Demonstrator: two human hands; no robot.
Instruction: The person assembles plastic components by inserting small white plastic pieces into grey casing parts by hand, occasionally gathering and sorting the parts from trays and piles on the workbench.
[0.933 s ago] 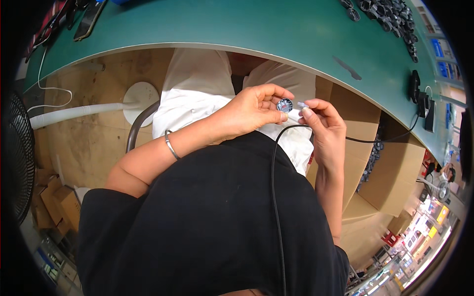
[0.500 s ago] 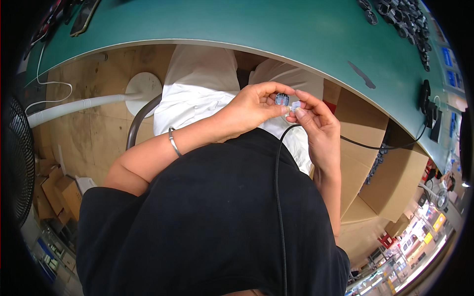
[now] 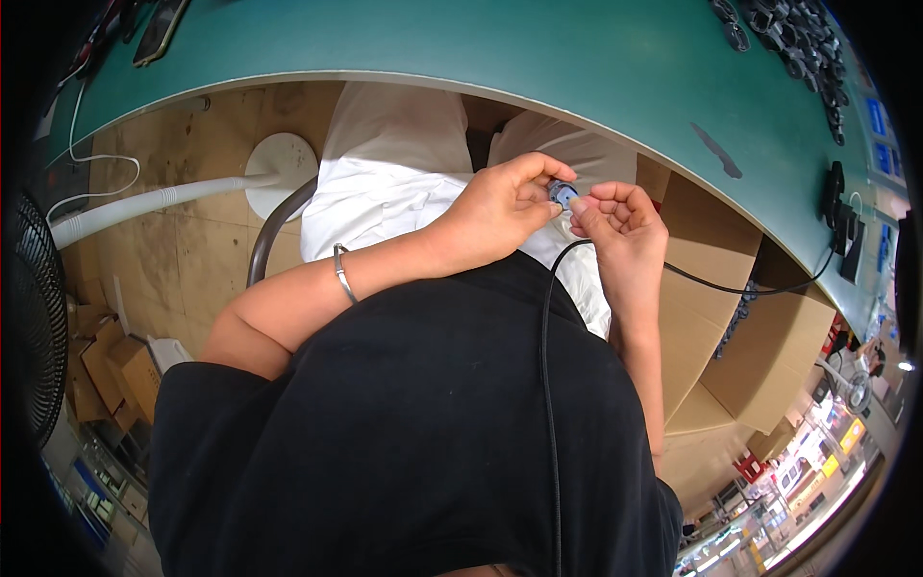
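Above my lap, my left hand (image 3: 500, 210) pinches a small round grey-blue part (image 3: 561, 189) between thumb and fingers. My right hand (image 3: 623, 221) meets it from the right, its thumb tip pressed against the part's lower right side. The right fingers are bent and closed. Whatever small piece they grip is mostly hidden behind the thumb. A black cord (image 3: 544, 375) runs up over my dark shirt and passes behind the right wrist to the table edge.
Ahead curves the green table (image 3: 413, 43), with a heap of dark small parts (image 3: 793, 43) at the far right and a phone (image 3: 162, 31) at the far left. Cardboard boxes (image 3: 707, 231) stand under its right side. A black fan (image 3: 40, 317) is at the left.
The pale piece in my right fingers has moved left against the grey-blue part and is now mostly covered. My left hand has turned that part slightly, and the right fingers curl more.
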